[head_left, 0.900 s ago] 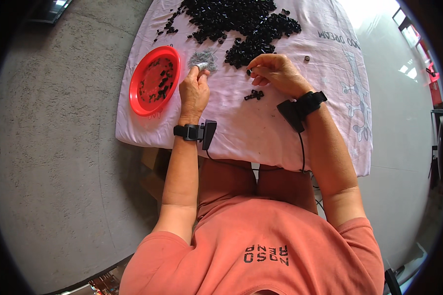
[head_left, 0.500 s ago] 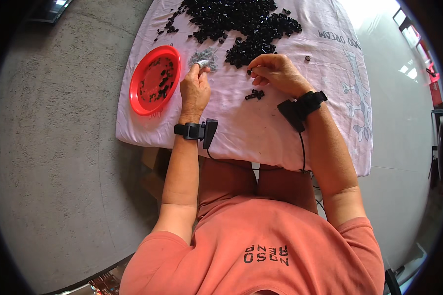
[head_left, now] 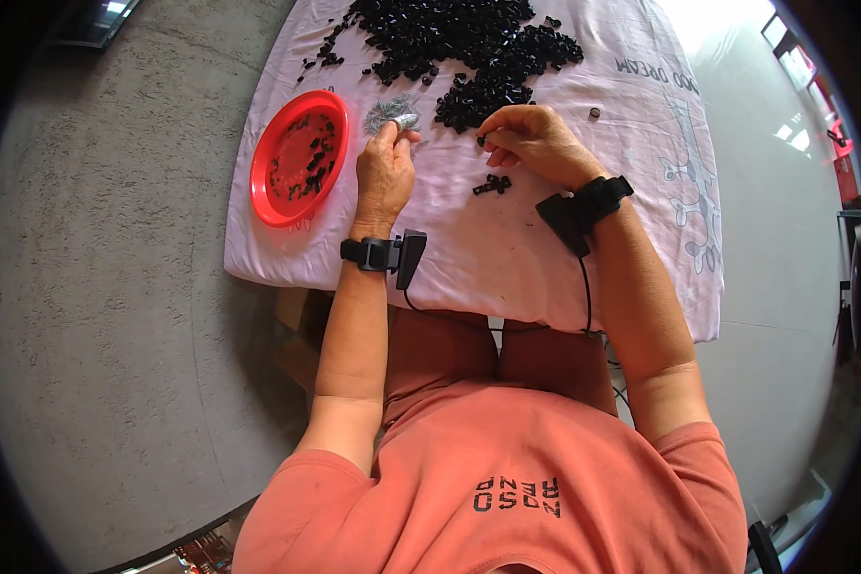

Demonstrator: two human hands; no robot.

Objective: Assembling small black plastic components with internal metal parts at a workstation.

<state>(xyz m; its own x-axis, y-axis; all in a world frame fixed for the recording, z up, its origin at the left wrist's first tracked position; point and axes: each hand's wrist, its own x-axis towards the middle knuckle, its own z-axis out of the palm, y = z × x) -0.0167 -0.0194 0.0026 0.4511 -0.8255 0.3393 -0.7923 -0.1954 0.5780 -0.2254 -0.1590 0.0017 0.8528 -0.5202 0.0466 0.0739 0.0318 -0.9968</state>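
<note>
My left hand (head_left: 386,182) is closed at the fingertips beside a small heap of thin grey metal pins (head_left: 381,112). A short silvery piece (head_left: 407,121) shows at its fingertips; I cannot make out what it is. My right hand (head_left: 536,139) pinches a small black plastic part (head_left: 481,140) between thumb and forefinger, just below the edge of a large pile of black plastic parts (head_left: 450,43). Under that hand, a few black parts (head_left: 493,184) lie in a small cluster on the pink cloth.
A red round plastic basin (head_left: 256,182) with some black parts in it stands at the left of the cloth-covered table (head_left: 450,268). One small round dark piece (head_left: 594,113) lies right of my right hand. Cables run from the black wrist straps toward my lap.
My left hand has shifted slightly right, and the silvery piece at its fingertips has moved with it. My right hand stays nearly in place, still pinching the black part.
</note>
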